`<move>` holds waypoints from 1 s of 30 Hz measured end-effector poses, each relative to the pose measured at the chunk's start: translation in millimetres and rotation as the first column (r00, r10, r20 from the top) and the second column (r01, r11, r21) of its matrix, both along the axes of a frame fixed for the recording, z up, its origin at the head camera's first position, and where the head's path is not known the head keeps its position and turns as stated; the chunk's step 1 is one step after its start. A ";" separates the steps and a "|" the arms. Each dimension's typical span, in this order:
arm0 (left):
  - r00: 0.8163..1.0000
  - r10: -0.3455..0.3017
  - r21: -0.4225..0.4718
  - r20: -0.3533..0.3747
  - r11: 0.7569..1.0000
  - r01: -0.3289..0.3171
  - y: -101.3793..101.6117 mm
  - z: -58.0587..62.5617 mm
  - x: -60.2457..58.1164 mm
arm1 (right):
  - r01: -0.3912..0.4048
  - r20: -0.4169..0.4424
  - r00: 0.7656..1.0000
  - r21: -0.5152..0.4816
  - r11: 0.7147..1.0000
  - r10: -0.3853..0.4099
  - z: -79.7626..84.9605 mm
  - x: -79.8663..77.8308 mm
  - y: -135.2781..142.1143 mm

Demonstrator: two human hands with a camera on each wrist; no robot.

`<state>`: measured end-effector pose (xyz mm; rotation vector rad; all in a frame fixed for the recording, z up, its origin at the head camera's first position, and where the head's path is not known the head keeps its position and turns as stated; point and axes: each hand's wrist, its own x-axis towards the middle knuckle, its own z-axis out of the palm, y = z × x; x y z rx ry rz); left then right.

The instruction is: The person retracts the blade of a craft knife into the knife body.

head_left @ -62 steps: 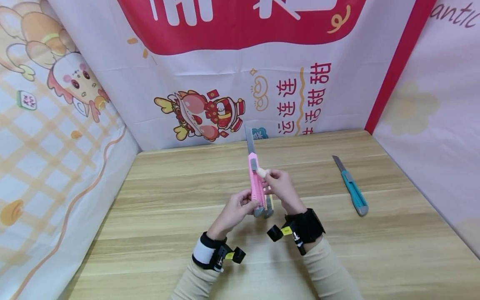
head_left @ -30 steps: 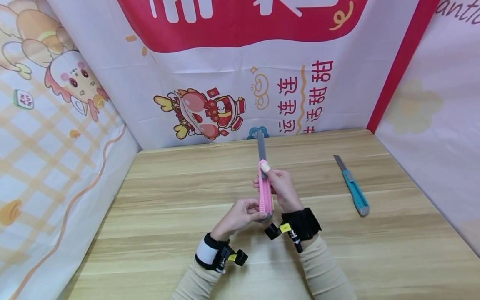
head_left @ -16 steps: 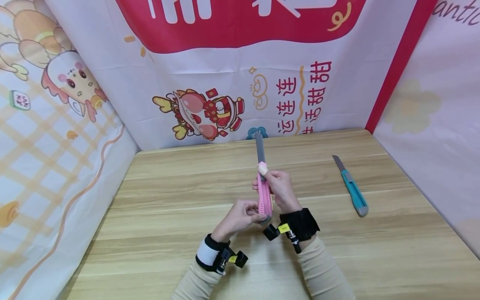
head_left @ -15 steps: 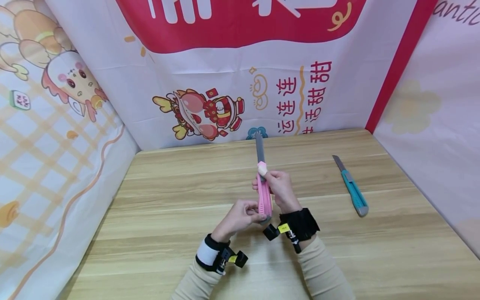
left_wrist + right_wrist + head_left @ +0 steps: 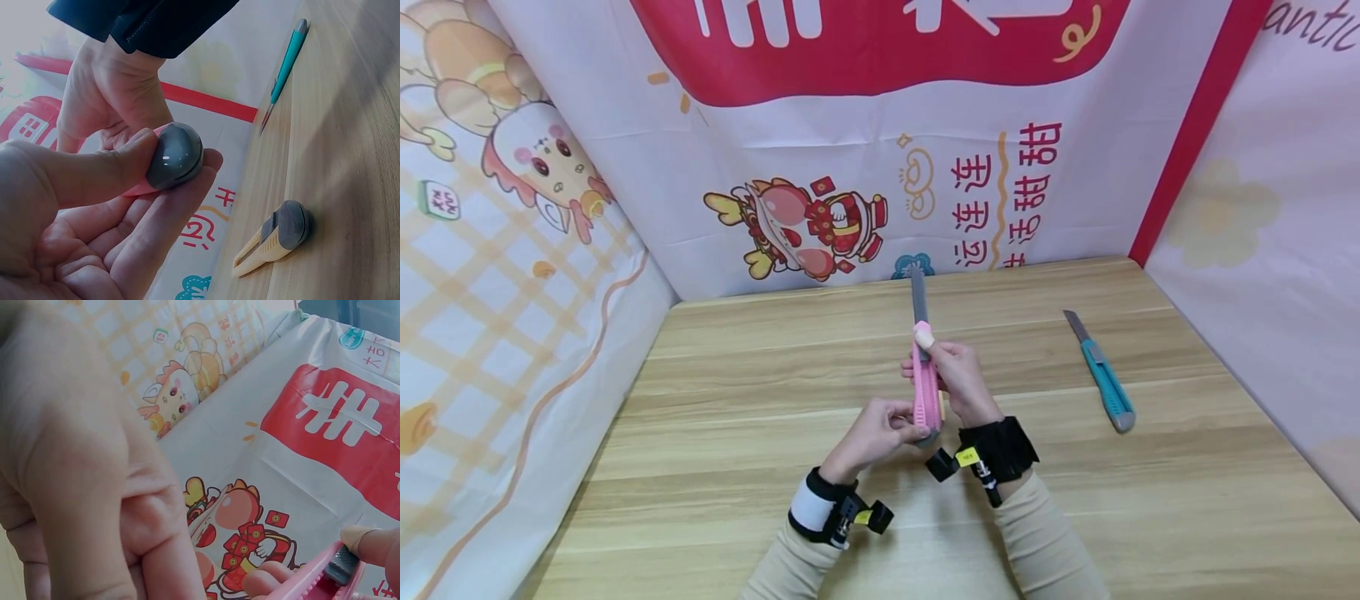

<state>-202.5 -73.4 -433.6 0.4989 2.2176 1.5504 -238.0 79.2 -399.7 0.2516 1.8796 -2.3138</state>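
A pink utility knife [image 5: 928, 392] points away from me, its long grey blade [image 5: 919, 296] out. My left hand [image 5: 880, 429] pinches its rear end; the left wrist view shows thumb and fingers around the dark grey end cap [image 5: 177, 156]. Farther up the handle, my right hand [image 5: 964, 379] grips it near the blade. In the right wrist view, the right thumb [image 5: 376, 545], its tip covered in something pale, presses at the dark slider [image 5: 341, 565]. Below the held knife, a pale yellow utility knife [image 5: 265, 245] lies on the table, mostly hidden in the head view.
A teal utility knife [image 5: 1108, 387] with its blade out lies on the wooden table [image 5: 737, 400], off to the right. Printed cloth [image 5: 835, 125] hangs along the back and both sides. Each wrist wears a strap with a small camera.
Compared with two seconds ago, the pink knife is farther right and its handle covers most of the yellow one. The right thumb has come onto its slider area. Over the last second, hardly anything moves.
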 end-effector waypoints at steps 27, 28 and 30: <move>1.000 0.019 -0.040 -0.014 0.999 -0.020 -0.1 0.2 -1.7 | -0.049 0.008 0.999 0.020 0.999 0.049 -0.2 -1.3 -1.1; 1.000 0.018 -0.038 -0.015 0.999 -0.019 -0.3 0.1 -1.8 | -0.052 0.011 0.999 0.027 0.998 0.051 0.0 -1.1 -1.4; 1.000 0.017 -0.036 -0.015 0.999 -0.017 -0.7 0.2 -1.6 | -0.051 0.014 0.999 0.035 0.998 0.051 0.4 -0.6 -2.0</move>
